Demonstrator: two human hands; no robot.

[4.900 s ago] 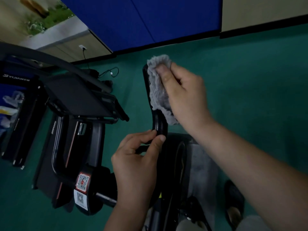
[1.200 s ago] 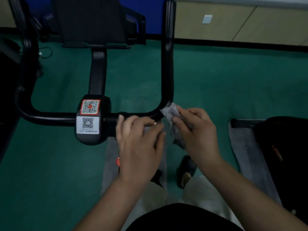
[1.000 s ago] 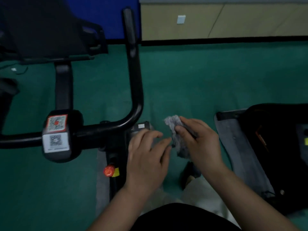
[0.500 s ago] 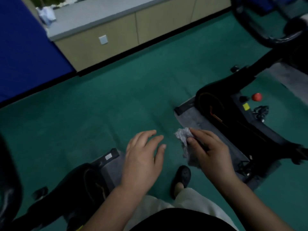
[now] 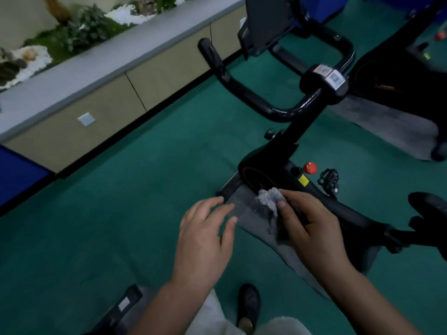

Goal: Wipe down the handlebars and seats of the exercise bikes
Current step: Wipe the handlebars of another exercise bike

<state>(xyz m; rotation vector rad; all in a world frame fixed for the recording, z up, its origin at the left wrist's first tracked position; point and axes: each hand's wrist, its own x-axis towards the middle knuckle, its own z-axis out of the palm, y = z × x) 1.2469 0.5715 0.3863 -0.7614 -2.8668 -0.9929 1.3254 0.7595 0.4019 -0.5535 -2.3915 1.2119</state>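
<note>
Grey cloth bunched in right hand, fingers pinching it; carried in air, touching no bike. Left hand hovering empty beside it, fingers spread and relaxed. Bike handlebars standing ahead, well apart from cloth; black seat showing at right edge. Judging: person approaching this bike, its handlebars and seat not yet being wiped. Another bike waiting behind on grey mat. Green floor all around.
</note>
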